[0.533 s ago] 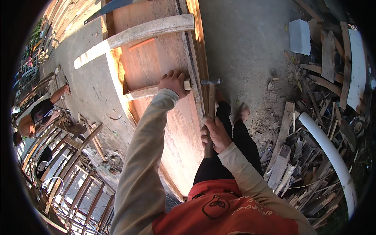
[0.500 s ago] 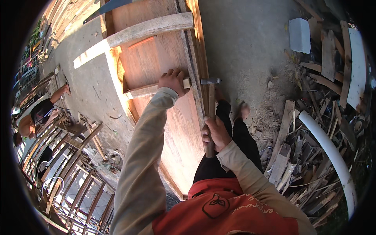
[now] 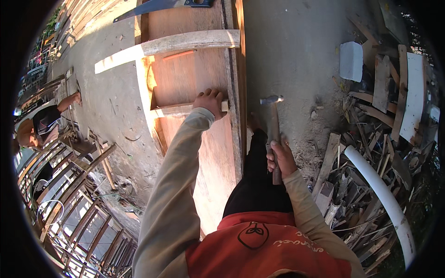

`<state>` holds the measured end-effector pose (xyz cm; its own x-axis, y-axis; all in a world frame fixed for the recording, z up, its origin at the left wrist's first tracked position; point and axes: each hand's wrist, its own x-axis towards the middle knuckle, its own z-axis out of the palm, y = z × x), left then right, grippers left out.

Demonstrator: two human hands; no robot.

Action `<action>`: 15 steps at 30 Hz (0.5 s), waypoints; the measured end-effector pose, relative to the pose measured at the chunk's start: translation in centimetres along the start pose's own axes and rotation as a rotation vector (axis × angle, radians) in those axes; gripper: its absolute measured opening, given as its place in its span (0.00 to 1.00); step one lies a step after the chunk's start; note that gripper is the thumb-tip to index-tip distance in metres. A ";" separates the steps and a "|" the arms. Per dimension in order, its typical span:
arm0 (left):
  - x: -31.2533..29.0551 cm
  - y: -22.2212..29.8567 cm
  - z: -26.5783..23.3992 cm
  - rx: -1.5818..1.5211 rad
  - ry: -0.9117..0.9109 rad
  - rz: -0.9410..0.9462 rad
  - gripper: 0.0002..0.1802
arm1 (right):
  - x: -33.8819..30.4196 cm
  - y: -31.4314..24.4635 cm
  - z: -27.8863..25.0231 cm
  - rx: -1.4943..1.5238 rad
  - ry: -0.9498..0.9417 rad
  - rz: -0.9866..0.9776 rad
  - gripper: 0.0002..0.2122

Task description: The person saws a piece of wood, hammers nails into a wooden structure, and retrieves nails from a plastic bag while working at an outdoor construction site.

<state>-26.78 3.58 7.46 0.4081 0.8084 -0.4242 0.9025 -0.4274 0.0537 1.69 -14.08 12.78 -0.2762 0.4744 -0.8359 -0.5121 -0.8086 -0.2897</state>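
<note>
A shallow wooden frame with a plywood panel (image 3: 215,143) stretches away in front of me. Across it runs a short wooden crosspiece (image 3: 172,110), its pale end showing near the frame's right rail (image 3: 237,88). My left hand (image 3: 209,103) is closed over that crosspiece near its right end. In my right hand (image 3: 282,156) is a hammer (image 3: 274,121), gripped low on its wooden handle. The hammer's metal head points away from me, to the right of the rail and apart from it. Farther up, a pale board (image 3: 190,41) lies across the frame, with a thin orange stick (image 3: 179,55) just below it.
A handsaw (image 3: 160,6) rests at the frame's far end. Scrap wood (image 3: 371,185) is heaped at the right beside a white pipe (image 3: 384,199) and a white block (image 3: 351,61). At the left, another person (image 3: 39,125) bends near slatted wooden pieces (image 3: 69,185).
My right hand has swung the hammer to the right, away from the frame's rail. My left hand keeps its hold on the crosspiece. The view has shifted slightly, showing more of the handsaw.
</note>
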 end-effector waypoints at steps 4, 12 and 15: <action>-4.5 -0.1 -3.1 0.004 -0.276 -0.124 0.40 | -6.2 1.3 -8.9 0.173 0.219 -0.034 0.14; -20.9 2.1 -0.3 -0.307 -0.091 -0.518 0.58 | -23.6 13.6 -28.4 -0.087 0.595 0.196 0.14; -23.7 3.5 -0.2 -0.384 -0.165 -0.508 0.56 | -26.5 13.0 -23.6 -0.347 0.661 0.297 0.14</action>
<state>-33.28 -17.01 17.91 -0.0804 0.7858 -0.6133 0.9749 0.1902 0.1158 21.52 -45.38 20.15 0.2331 0.0058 -0.9724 -0.1804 -0.9824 -0.0491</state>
